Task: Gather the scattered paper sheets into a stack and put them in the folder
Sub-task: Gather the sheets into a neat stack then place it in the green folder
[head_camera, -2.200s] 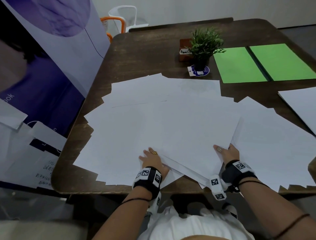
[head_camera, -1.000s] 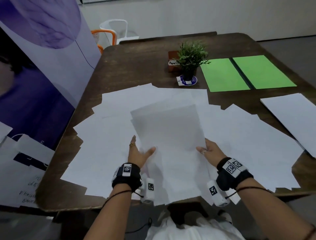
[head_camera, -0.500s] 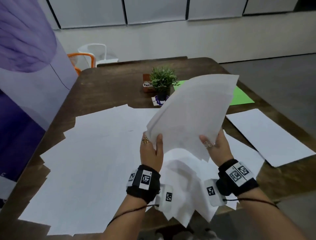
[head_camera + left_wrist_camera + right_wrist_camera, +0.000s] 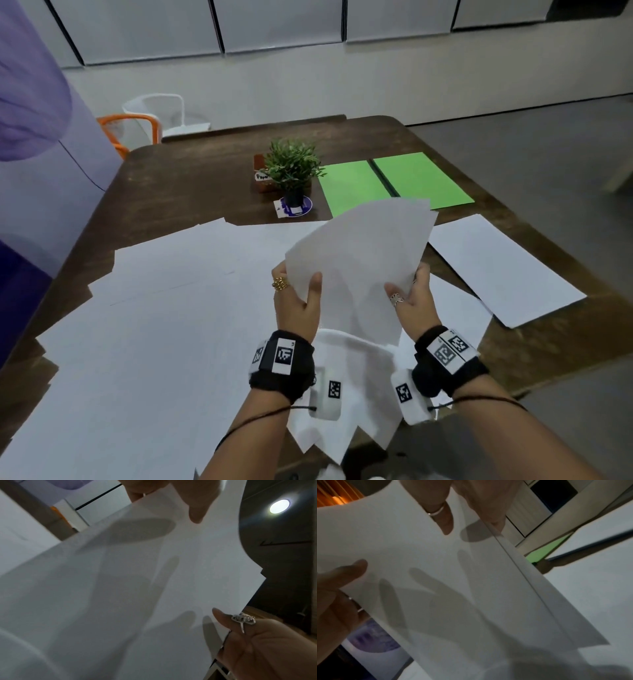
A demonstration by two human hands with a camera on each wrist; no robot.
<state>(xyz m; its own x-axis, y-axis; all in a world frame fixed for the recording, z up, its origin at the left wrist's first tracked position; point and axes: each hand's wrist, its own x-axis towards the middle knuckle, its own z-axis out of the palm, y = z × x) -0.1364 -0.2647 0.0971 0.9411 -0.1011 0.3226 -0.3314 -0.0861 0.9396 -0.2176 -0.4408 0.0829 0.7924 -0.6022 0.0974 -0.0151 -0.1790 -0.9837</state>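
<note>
White cabinets line the far wall behind the brown table (image 4: 191, 192). Both hands now hold the gathered sheets (image 4: 363, 260) up off the table, fanned and tilted right; 2.2 s ago they lay flat. Left hand (image 4: 298, 301) pinches their left edge, right hand (image 4: 411, 301) their right. Beyond them the green folder (image 4: 411, 178) lies open beside a potted plant (image 4: 291, 171), and loose sheets (image 4: 154, 325) cover the table.

Loose sheets (image 4: 164, 308) cover the counter's (image 4: 191, 178) near left; folder (image 4: 394, 181) at far right edge, plant (image 4: 291, 168) left of it.
</note>
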